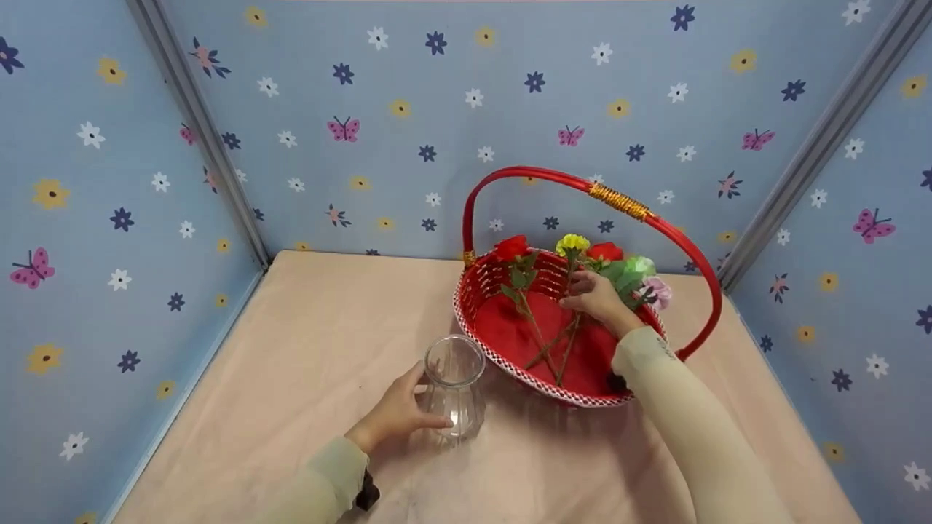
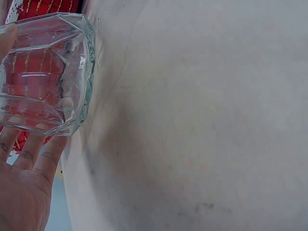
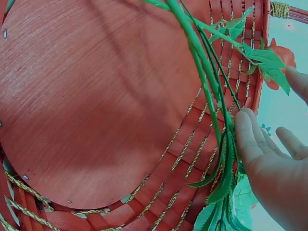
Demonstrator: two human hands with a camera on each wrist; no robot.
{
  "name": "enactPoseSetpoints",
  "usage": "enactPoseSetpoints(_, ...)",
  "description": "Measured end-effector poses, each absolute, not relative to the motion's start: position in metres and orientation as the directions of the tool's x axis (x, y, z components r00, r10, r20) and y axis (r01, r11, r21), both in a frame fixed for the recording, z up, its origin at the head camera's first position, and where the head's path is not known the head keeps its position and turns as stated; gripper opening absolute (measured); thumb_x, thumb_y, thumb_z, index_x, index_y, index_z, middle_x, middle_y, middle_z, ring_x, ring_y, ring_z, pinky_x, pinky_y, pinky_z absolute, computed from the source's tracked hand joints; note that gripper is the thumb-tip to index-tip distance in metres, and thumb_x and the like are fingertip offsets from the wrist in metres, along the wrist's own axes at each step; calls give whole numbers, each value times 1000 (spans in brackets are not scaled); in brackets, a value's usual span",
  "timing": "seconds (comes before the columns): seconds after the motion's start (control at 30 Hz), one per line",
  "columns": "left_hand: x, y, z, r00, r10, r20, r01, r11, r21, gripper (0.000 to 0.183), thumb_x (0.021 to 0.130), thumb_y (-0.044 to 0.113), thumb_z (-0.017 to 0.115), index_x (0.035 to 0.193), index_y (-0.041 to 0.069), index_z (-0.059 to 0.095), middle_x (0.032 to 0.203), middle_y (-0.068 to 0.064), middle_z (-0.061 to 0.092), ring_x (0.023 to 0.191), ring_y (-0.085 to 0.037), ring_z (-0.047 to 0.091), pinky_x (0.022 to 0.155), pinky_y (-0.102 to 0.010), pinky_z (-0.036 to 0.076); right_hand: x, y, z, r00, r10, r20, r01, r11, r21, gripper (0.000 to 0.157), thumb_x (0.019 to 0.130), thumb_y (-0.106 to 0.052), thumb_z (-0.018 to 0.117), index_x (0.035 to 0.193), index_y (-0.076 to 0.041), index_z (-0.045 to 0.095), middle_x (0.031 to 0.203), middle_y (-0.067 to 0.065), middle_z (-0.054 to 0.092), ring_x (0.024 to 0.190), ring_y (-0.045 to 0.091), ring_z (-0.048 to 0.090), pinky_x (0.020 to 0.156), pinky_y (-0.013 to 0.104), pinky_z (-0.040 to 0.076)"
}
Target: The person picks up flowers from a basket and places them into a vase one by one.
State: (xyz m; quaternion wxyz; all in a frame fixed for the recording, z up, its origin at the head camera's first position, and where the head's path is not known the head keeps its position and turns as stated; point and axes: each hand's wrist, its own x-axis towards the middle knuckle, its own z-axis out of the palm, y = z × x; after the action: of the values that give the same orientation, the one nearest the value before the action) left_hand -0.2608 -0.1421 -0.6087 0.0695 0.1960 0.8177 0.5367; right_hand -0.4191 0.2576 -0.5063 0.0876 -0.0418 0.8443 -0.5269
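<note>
A clear glass vase (image 1: 466,407) stands upright on the table just left of a red woven basket (image 1: 524,375). My left hand (image 1: 397,411) holds the vase from its left side, thumb across the front; in the left wrist view the fingers lie along the faceted glass (image 2: 33,86). My right hand (image 1: 593,298) is over the basket, among artificial flowers. Its fingers touch green stems (image 3: 226,110) while the thumb stands apart. Near it are a yellow carnation (image 1: 573,244), a red rose (image 1: 512,248) and another red flower (image 1: 604,252).
A tall red handle (image 1: 535,173) with gold wrapping arches over the basket. Light green (image 1: 641,265) and pink flowers (image 1: 659,292) lean on its right rim. A pale cloth (image 1: 313,327) covers the table, and patterned blue panels (image 1: 408,87) enclose it at the back and sides.
</note>
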Motion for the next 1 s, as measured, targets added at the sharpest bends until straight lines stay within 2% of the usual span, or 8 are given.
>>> enactPoseSetpoints(0.23,-262,-142,-610,-913,395,105,252,342,905,108,73,24,97,160,8,35,146,-18,58,135,-39,57,113,-58,50,-421,259,-510,-978,-164,-133,47,444,-895,78,95,-9,74,159,4,33,151,32,49,130,39,55,107,45,54)
enactPoseSetpoints(0.37,-262,-142,-612,-911,396,115,259,333,906,108,72,23,97,160,7,36,145,-19,59,134,-40,57,111,-59,51,-423,257,-512,-973,-164,-164,84,411,-908,79,95,-8,74,160,3,31,153,33,44,126,35,58,108,44,55)
enactPoseSetpoints(0.57,-261,-143,-610,-911,394,119,260,328,908,109,72,26,97,160,8,35,146,-19,59,135,-39,58,111,-58,52,-425,252,-513,-967,-157,-199,127,377,-918,75,96,-7,73,159,2,34,154,33,42,120,30,60,112,47,53)
enactPoseSetpoints(0.73,-260,-143,-610,-909,398,122,268,336,903,111,72,29,97,161,8,34,148,-20,57,135,-39,57,112,-58,51,-424,248,-513,-961,-170,-216,134,398,-908,70,97,-10,72,157,2,37,157,31,41,128,33,57,115,47,50)
enactPoseSetpoints(1.0,-262,-143,-609,-899,414,146,292,317,902,111,73,25,97,161,4,33,149,-21,56,138,-38,54,115,-59,47,-429,245,-518,-933,-210,-292,205,355,-912,67,104,-9,60,161,5,27,161,30,34,142,40,49,123,50,42)
